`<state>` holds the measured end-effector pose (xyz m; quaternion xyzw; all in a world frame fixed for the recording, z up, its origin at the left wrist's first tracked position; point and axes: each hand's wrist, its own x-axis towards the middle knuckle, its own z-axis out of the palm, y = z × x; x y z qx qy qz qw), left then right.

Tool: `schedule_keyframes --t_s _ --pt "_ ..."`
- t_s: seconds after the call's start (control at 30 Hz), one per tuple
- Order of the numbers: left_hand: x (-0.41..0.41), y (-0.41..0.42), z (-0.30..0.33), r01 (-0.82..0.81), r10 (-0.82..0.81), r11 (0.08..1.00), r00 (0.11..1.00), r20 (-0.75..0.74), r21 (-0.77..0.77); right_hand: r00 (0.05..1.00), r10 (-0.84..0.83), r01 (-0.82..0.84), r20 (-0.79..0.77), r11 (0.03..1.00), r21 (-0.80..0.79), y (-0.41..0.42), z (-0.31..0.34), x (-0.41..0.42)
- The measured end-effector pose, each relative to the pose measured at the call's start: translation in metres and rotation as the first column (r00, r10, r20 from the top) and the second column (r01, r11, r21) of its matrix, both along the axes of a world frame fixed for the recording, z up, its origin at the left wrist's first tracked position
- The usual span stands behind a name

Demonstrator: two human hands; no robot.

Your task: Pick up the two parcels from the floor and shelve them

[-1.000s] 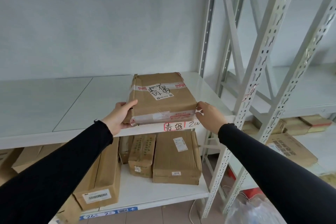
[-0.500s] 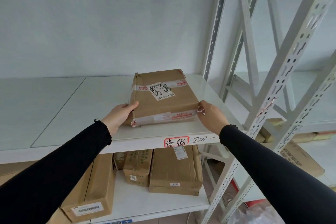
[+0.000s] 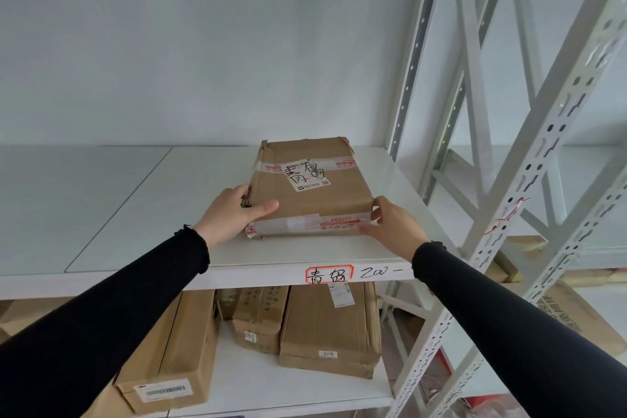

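— Where does the parcel (image 3: 310, 185) sit?

— Flat on the white shelf (image 3: 135, 200), between the two hands, back from the front edge. The left hand (image 3: 234, 214) grips its near left corner, thumb lying over the top and fingers down the side. The right hand (image 3: 395, 226) pinches the near right corner, fingertips on the taped edge. Both arms wear black sleeves.

— Any writing on it?

— A white label on top, beyond the left thumb, carries large black handwritten characters and a small code square; the print is too small to read. Clear tape with red print crosses the top and the near face.

— And around it?

— Below the right wrist, the shelf's front edge bears a red-outlined tag (image 3: 328, 275) with two handwritten characters, then "200 -" in marker. Under the hands, on the lower shelf, lie brown cartons (image 3: 329, 326); one shows a sticker reading "6215", another, below the left sleeve, a barcode label. Right of the right hand rise grey-white slotted uprights (image 3: 529, 180) with cross braces. Behind everything stands a plain pale wall (image 3: 203, 44).
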<state>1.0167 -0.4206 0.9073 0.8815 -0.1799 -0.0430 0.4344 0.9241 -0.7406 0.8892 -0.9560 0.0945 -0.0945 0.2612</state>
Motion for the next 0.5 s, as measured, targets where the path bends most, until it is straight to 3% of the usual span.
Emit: schedule_keyframes --t_s 0.3,0.5 --pt "0.014 -0.003 -0.002 0.024 -0.025 0.999 0.999 0.04 0.037 0.997 -0.071 0.07 0.017 0.995 0.068 0.013 0.003 0.018" --pt "0.01 -0.003 0.013 0.027 -0.038 0.993 0.995 0.093 0.115 0.998 -0.042 0.04 -0.04 0.998 -0.05 0.008 0.018 0.015"
